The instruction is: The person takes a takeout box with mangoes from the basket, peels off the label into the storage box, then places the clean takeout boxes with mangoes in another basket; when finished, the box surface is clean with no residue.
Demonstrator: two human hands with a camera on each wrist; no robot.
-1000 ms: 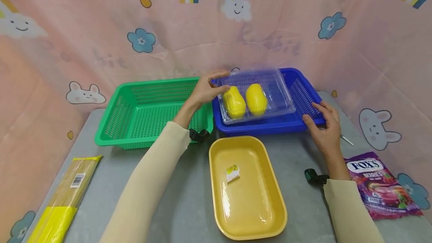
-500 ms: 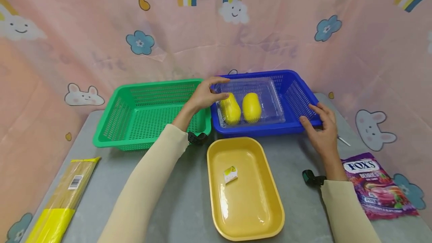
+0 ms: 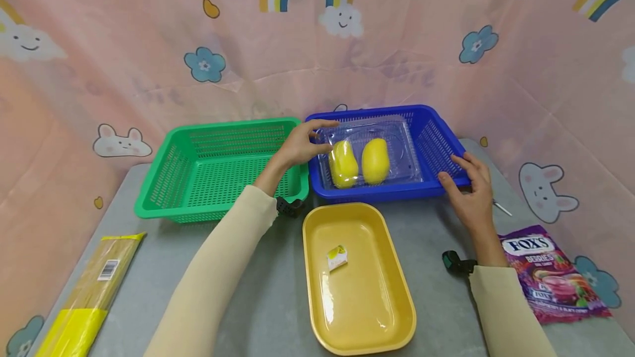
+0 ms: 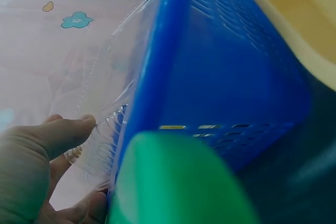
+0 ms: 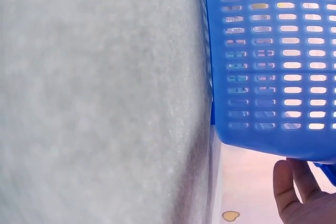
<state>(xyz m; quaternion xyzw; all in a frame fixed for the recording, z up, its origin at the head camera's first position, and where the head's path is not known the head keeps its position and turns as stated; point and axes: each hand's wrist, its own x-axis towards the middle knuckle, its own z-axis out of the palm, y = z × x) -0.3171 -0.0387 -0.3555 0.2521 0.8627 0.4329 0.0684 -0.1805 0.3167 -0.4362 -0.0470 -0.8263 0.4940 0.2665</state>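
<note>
My left hand (image 3: pixel 300 145) pinches the left edge of a clear plastic clamshell container (image 3: pixel 402 145), thumb on its near side. Two yellow, mango-shaped fruits (image 3: pixel 375 161) show through it. The container lies inside the blue basket (image 3: pixel 377 191), toward its left end. In the left wrist view, that thumb presses the clear plastic (image 4: pixel 105 145) beside the basket's rim. My right hand (image 3: pixel 473 191) holds the basket's right end by its rim. Fingers (image 5: pixel 283 182) of it reach that end in the right wrist view.
A green basket (image 3: pixel 223 216) adjoins the blue one on the left. In front sits a yellow tray (image 3: pixel 362 302) with a small printed packet (image 3: pixel 337 258). A long yellow-brown pack (image 3: pixel 89 285) lies left, a purple candy bag (image 3: pixel 550 274) right, near a thin metal rod (image 3: pixel 502 207).
The clear container has come down from a raised, tilted pose and sits lower in the blue basket. Its fruits have shifted slightly. The right hand stays at the basket's end.
</note>
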